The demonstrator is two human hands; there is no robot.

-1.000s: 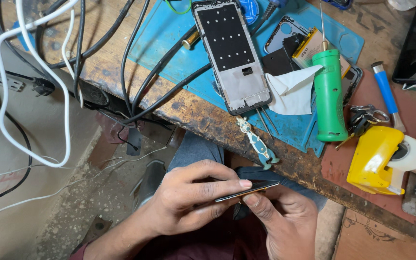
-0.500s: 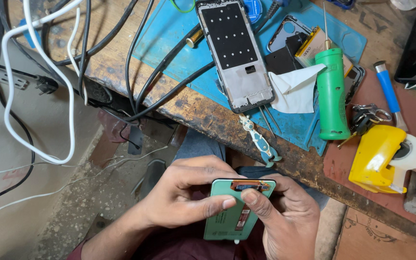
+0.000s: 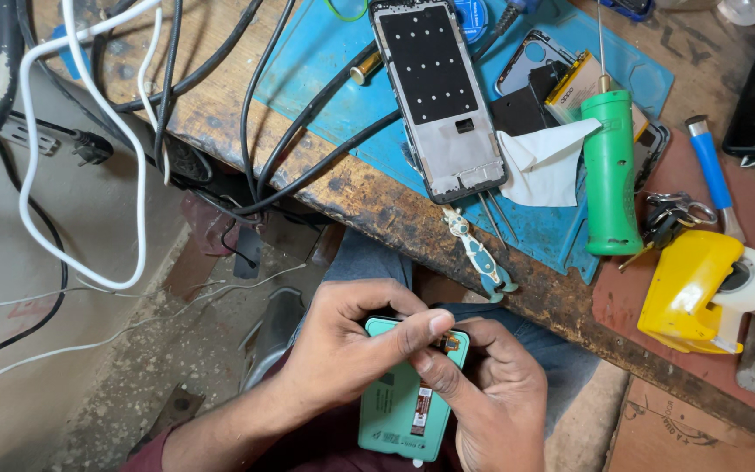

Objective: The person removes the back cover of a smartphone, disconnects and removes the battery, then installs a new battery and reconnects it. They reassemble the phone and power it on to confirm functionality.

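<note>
You held the green phone panel (image 3: pixel 399 411) low over your lap, below the edge of the wooden bench (image 3: pixel 369 188), with its inner face turned up toward you. Your left hand (image 3: pixel 347 358) gripped the panel from the left, thumb extended across its top edge. Your right hand (image 3: pixel 495 402) gripped it from the right, fingertips meeting the left thumb at the small orange flex connector (image 3: pixel 449 343) near the top edge. Both hands were closed on the panel and touched each other.

The hands covered most of the top edge and the right side of the panel. The connector was largely hidden under the fingertips, so its seating could not be determined. A narrow label strip (image 3: pixel 419 411) showed on the panel; its detail was too small to make out.

On the bench above, a phone frame (image 3: pixel 439 96) lay on the blue work mat (image 3: pixel 325 79), overhanging toward the bench edge. Tweezers (image 3: pixel 493 214) lay just below the frame, and a small patterned tool (image 3: pixel 478 255) lay at the bench edge, nearest your hands. A white tissue (image 3: pixel 543 162) lay between the frame and the green cylindrical tool (image 3: pixel 612 175). A yellow tape dispenser (image 3: pixel 701 293) stood to the right, well apart. Black cables (image 3: pixel 308 122) and a white cable (image 3: pixel 89 114) hung over the left end of the bench.
</note>
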